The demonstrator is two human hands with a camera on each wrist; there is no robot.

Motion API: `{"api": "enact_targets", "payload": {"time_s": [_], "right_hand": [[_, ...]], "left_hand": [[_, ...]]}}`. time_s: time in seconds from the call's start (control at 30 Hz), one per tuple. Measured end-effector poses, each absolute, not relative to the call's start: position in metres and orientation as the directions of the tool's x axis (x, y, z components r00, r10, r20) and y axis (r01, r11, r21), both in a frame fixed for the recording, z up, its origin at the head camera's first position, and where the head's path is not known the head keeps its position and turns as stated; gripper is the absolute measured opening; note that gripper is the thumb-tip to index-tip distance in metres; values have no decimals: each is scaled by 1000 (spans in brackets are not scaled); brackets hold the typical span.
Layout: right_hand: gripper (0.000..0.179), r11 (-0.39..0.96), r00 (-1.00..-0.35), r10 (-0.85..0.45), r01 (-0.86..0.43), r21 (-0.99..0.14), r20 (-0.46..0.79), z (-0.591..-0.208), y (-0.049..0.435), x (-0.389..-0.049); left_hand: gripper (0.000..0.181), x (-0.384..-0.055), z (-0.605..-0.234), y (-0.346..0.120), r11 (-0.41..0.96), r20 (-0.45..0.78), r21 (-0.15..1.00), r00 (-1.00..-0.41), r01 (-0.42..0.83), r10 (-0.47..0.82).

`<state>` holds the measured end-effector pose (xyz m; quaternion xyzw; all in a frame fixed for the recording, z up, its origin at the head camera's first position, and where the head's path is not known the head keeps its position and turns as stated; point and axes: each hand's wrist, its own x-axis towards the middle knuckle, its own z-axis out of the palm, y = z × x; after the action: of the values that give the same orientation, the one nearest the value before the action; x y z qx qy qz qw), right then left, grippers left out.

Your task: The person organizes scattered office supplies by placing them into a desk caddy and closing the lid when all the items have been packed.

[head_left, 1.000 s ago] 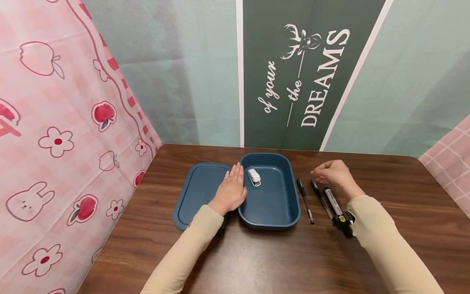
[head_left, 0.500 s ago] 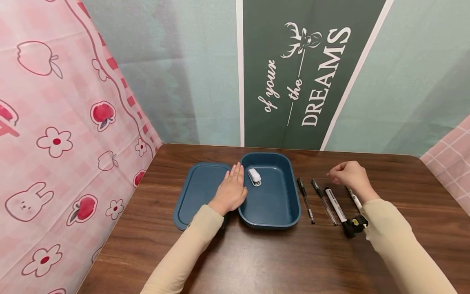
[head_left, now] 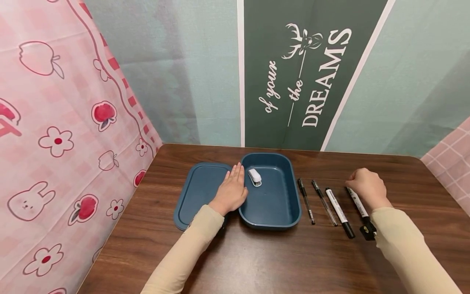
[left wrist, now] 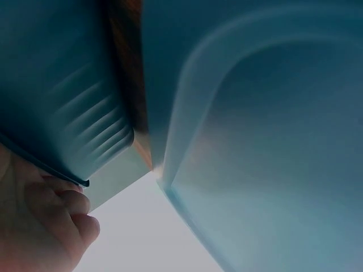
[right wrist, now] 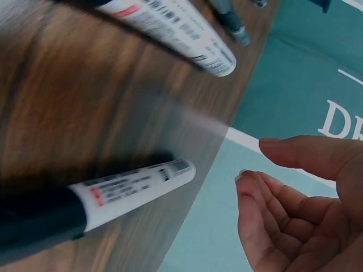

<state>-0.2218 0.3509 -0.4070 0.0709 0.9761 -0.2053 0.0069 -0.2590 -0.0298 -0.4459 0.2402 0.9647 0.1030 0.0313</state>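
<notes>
My left hand (head_left: 231,190) rests with straight fingers along the left rim of a blue rectangular box (head_left: 271,208). A small white stapler (head_left: 254,177) lies inside that box. In the left wrist view the fingers (left wrist: 62,209) touch the box's rim. At the far right my right hand (head_left: 368,188) hovers by the far end of a white marker with a black cap (right wrist: 136,190). Thumb and forefinger stand apart with nothing between them. Left of it lie another marker (head_left: 338,210) and two black pens, one nearer (head_left: 324,202) and one beside the box (head_left: 306,200).
A blue lid (head_left: 200,194) lies flat left of the box, partly under my left forearm. The brown wooden table (head_left: 257,261) ends at a hanging green cloth (head_left: 205,81) behind. A pink printed cloth (head_left: 73,163) hangs at the left.
My right hand has moved rightward from above the pens to the rightmost marker, uncovering the other marker. My left hand has stayed at the box rim.
</notes>
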Motion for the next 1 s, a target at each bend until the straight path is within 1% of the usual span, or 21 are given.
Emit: {"api": "enact_targets", "payload": {"time_s": [0.13, 0.2, 0.37, 0.53, 0.83, 1.0], "right_hand": [[37, 914, -989, 129, 147, -379, -71, -413, 355, -221], [40, 915, -987, 132, 159, -372, -97, -415, 356, -221], [40, 913, -977, 149, 195, -358, -153, -418, 359, -219], [42, 909, -973, 158, 211, -360, -171, -422, 363, -217], [37, 897, -960, 219, 268, -352, -175, -424, 369, -215], [37, 894, -950, 230, 293, -341, -212, -426, 376, -215]], "left_hand": [[65, -260, -446, -30, 862, -5, 217, -882, 458, 471], [65, -260, -447, -30, 860, 4, 216, -882, 462, 472], [65, -260, -448, -31, 860, 6, 213, -881, 464, 474], [65, -259, -447, -30, 861, -1, 215, -882, 461, 472], [65, -259, -447, -30, 865, -13, 216, -884, 454, 467], [65, -258, -446, -30, 863, -10, 218, -883, 455, 469]]}}
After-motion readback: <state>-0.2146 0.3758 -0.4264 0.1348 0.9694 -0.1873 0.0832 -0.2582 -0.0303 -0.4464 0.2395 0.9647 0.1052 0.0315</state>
